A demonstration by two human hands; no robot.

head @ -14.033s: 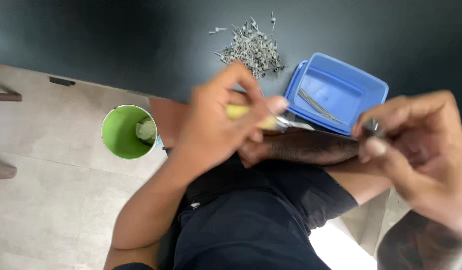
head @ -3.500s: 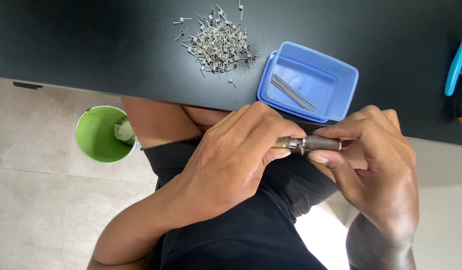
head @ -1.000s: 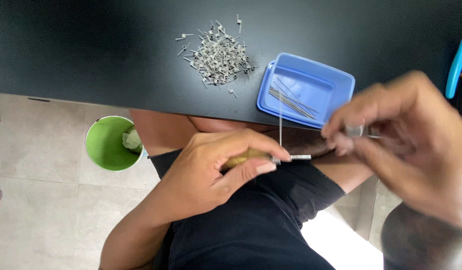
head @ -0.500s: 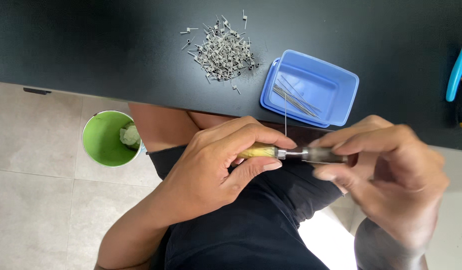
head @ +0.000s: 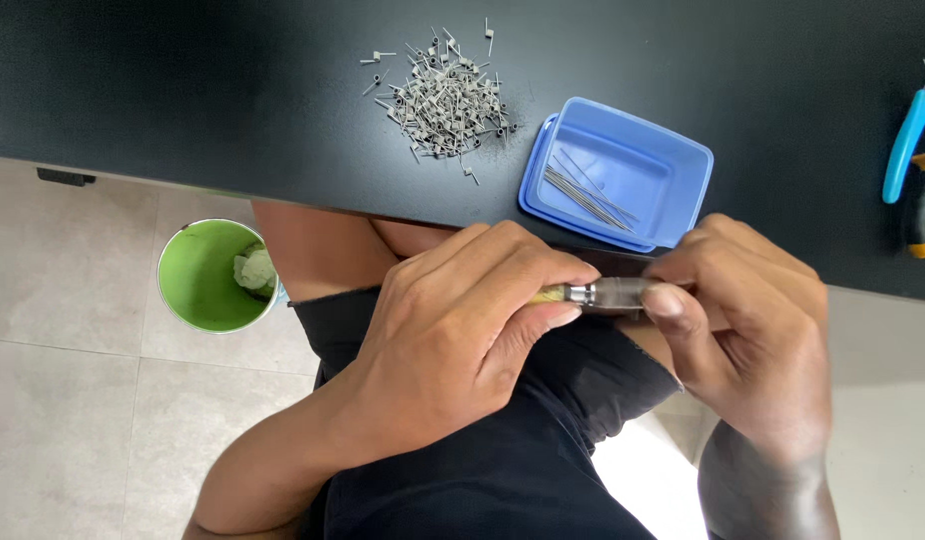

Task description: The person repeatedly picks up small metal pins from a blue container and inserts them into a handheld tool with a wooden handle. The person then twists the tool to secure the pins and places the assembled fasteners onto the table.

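The left hand (head: 453,340) is wrapping its fingers around the yellowish handle of a small tool (head: 598,293), with the thumb pressing along the underside near the metal collar, so the grip is closed tight on it. The right hand (head: 753,340) is meeting it from the other side, its thumb and fingers pinching together over the grey metal end of the same tool; what exactly sits between those fingertips is too hidden to tell. The tool is lying level between the two hands, held over the person's lap just below the near edge of the black table (head: 233,90), not touching it. On the table, just beyond the hands, a blue plastic tray (head: 683,165) is sitting with a few thin straight wires (head: 588,192) lying slanted across its bottom. To the left of the tray, a loose heap of small bent metal pieces (head: 448,100) is spreading over the tabletop, with a few strays apart from it. At the far right edge of the table, pliers with blue handles (head: 905,145) are lying beside another tool with a yellow and black handle (head: 923,205). On the tiled floor to the left, a green bin (head: 198,285) is standing open with a crumpled pale scrap (head: 253,270) inside.
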